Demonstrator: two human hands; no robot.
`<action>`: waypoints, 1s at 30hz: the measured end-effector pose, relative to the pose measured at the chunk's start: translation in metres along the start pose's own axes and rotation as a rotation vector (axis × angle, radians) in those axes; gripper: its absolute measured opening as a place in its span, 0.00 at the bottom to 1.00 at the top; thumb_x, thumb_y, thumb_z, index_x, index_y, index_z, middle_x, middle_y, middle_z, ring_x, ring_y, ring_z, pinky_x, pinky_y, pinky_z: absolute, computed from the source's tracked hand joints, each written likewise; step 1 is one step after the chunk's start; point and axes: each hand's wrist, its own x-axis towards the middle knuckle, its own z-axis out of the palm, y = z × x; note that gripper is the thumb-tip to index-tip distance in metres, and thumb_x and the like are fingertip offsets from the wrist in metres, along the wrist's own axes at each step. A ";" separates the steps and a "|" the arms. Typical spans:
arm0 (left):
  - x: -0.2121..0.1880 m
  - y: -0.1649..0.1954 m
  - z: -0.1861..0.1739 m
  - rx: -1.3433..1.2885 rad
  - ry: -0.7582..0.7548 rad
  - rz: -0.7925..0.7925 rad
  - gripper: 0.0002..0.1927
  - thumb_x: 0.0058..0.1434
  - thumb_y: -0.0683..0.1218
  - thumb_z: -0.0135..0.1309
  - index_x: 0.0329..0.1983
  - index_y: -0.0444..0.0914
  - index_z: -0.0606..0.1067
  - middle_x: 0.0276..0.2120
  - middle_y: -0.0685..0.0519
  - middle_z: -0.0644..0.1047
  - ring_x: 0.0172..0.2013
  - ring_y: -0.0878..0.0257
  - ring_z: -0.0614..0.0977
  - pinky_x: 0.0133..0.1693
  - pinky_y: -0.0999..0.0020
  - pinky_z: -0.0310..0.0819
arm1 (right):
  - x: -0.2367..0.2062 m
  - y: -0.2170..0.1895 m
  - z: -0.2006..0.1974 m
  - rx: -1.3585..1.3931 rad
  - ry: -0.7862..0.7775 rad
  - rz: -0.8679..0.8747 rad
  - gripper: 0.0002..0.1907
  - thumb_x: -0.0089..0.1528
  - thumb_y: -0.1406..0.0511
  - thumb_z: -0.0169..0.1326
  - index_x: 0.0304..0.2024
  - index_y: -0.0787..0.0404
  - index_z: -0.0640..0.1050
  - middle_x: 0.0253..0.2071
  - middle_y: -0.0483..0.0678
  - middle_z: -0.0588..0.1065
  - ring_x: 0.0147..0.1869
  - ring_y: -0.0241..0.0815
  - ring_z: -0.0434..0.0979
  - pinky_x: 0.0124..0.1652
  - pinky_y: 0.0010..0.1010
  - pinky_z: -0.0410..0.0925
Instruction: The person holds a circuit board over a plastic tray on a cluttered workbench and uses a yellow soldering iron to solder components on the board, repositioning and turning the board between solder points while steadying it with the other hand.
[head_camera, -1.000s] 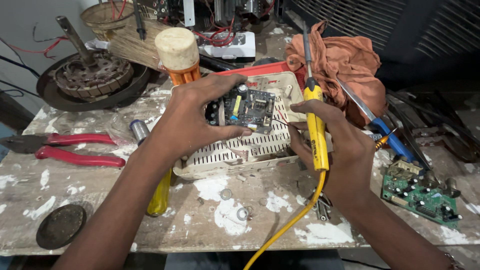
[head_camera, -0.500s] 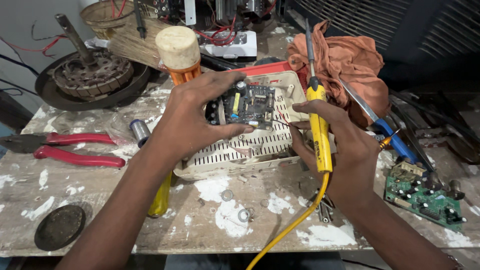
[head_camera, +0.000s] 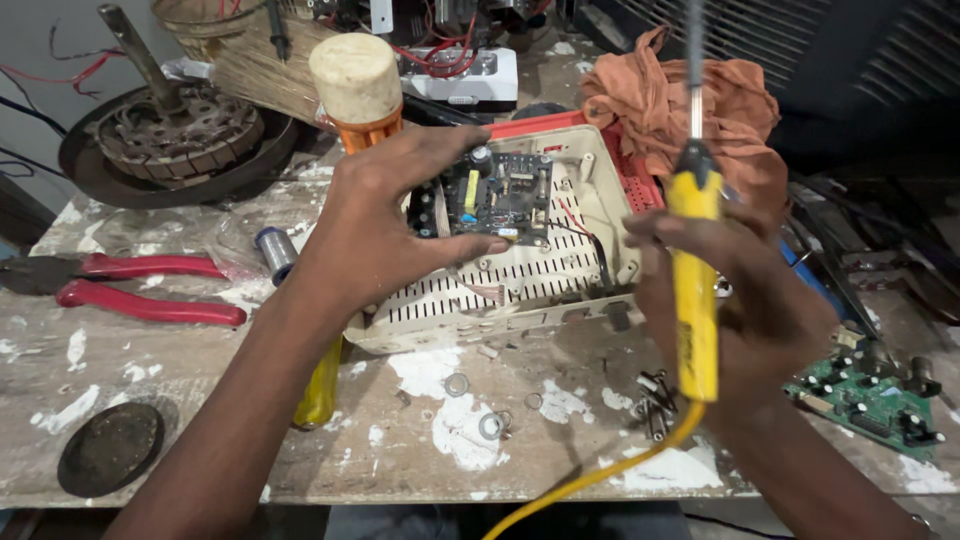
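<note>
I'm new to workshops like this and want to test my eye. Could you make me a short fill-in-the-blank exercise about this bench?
1. The left hand holds a small dark ____ above the cream vented casing.
2. The soldering iron in the right hand has a ____ handle.
3. The pliers at the left of the table have ____ handles.
4. Behind the casing lies a crumpled ____ cloth.

Missing words: circuit board; yellow; red; orange
</note>
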 end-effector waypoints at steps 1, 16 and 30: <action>0.000 0.000 0.000 0.002 -0.008 -0.012 0.42 0.45 0.50 0.77 0.63 0.33 0.75 0.55 0.42 0.80 0.53 0.53 0.83 0.58 0.60 0.76 | 0.001 0.001 -0.003 0.003 0.021 -0.032 0.12 0.68 0.73 0.59 0.53 0.61 0.74 0.42 0.50 0.81 0.50 0.41 0.85 0.59 0.33 0.70; 0.001 -0.003 -0.002 -0.046 0.007 0.023 0.42 0.46 0.51 0.78 0.62 0.32 0.75 0.57 0.41 0.79 0.57 0.52 0.82 0.61 0.60 0.75 | -0.026 -0.040 -0.050 -0.117 -0.207 -0.109 0.10 0.57 0.68 0.58 0.41 0.56 0.75 0.31 0.45 0.76 0.39 0.46 0.79 0.58 0.48 0.66; 0.003 -0.005 -0.004 -0.036 -0.066 0.060 0.41 0.43 0.50 0.78 0.60 0.30 0.76 0.57 0.39 0.79 0.56 0.51 0.82 0.60 0.59 0.75 | -0.024 -0.043 -0.064 -0.194 -0.379 -0.258 0.16 0.43 0.55 0.61 0.29 0.55 0.78 0.20 0.42 0.67 0.30 0.46 0.70 0.45 0.41 0.61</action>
